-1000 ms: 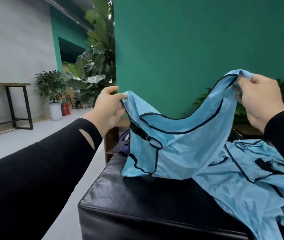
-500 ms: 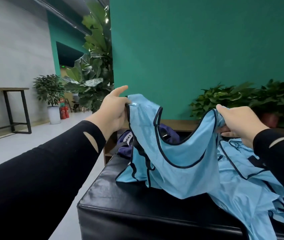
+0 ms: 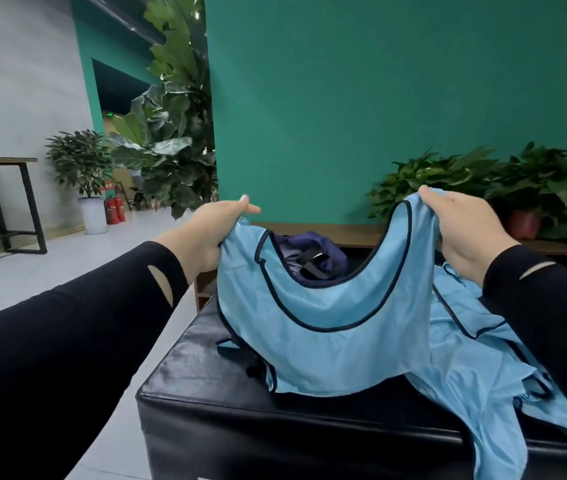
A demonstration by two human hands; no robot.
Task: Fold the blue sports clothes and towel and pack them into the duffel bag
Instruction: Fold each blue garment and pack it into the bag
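The vest I hold is thin, smooth light-blue cloth with dark piping. Under it, the bench is glossy black leather-like padding. My sleeves are matt black knit.

- No text, label, brand or number was legible.
- A small green lit sign hung high in the dark doorway; its marking was too small to read.
- A red-and-white label stood above the fire extinguishers; its print was blurred.
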